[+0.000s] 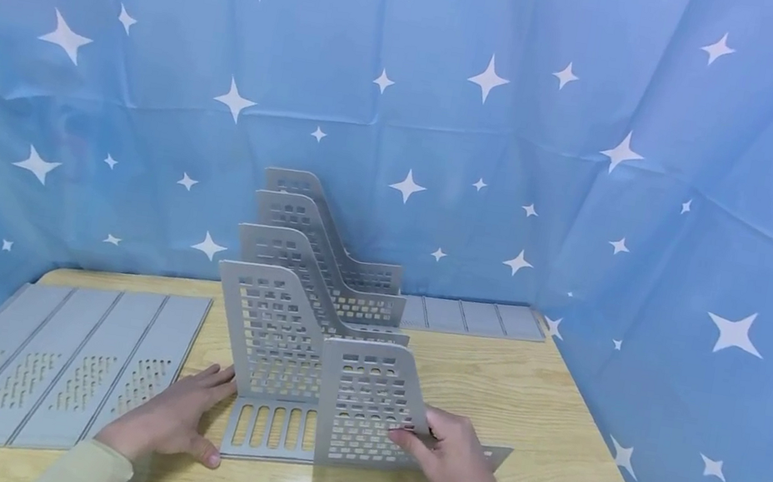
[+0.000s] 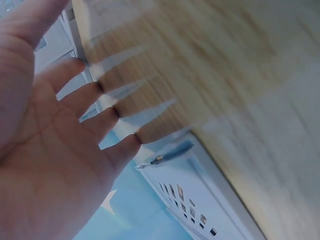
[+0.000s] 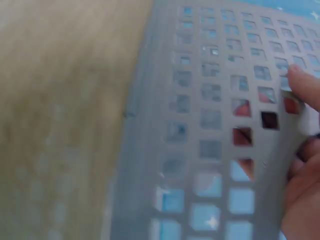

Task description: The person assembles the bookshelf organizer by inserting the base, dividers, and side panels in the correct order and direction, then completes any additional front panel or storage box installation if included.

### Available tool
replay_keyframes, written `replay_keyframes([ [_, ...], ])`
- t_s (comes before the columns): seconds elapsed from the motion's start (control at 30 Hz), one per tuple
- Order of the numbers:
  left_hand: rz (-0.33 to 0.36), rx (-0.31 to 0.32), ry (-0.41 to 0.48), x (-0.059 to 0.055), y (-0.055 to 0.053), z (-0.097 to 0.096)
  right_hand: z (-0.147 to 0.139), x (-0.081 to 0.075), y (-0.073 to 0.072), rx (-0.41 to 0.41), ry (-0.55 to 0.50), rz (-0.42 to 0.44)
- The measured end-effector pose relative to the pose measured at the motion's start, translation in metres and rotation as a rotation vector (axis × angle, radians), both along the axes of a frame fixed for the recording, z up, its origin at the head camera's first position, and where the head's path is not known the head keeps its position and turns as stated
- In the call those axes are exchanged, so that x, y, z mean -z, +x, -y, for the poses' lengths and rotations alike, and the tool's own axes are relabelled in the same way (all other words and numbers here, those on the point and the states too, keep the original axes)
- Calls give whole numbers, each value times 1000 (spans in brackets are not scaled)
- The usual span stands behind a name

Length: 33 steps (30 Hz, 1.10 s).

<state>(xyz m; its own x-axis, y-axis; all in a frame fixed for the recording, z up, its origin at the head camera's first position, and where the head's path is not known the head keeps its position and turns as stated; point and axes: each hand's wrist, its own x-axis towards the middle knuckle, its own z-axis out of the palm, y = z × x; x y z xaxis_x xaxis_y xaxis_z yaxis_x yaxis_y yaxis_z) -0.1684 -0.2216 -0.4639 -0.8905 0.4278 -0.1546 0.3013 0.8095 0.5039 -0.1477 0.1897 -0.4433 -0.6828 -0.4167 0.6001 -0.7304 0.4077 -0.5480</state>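
A grey file rack stands on the table, with several upright perforated dividers (image 1: 236,293) in a row above a slotted base (image 1: 235,440). My right hand (image 1: 458,459) grips the right edge of a separate perforated divider panel (image 1: 328,400), thumb on its near face. That panel stands upright at the front of the rack, over the base's right part; whether it touches the base I cannot tell. In the right wrist view the panel (image 3: 145,125) fills the middle. My left hand (image 1: 177,414) lies beside the base's left edge, its fingers (image 2: 75,97) extended and spread.
Flat grey ribbed panels (image 1: 78,319) with rows of holes lie on the left of the wooden table (image 1: 528,398). Another flat grey panel (image 1: 480,319) lies along the back edge. A blue curtain (image 1: 449,133) with white stars hangs behind and at both sides.
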Motion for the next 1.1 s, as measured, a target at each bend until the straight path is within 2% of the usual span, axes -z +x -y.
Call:
replay_keyframes([
  [0.1,7,1,17,2,1,0,-16,-8,1,5,139,31],
  [0.2,15,-6,19,3,3,1,-49,-14,2,22,272,61],
  [0.3,19,-12,24,2,3,1,-86,-15,4,77,371,82],
  [0.37,17,-10,24,1,4,1,-104,-13,5,110,405,101],
  [0.47,18,-11,26,1,3,2,-118,-8,6,107,383,120],
  [0.67,16,-10,21,5,2,2,-108,0,5,49,289,92],
  [0.83,-11,2,19,4,1,2,-87,1,1,-1,263,101],
  [1.03,-34,14,19,1,1,1,-64,3,-1,-34,241,70],
  [1.1,-66,36,24,1,1,2,-54,4,-1,-42,236,64],
])
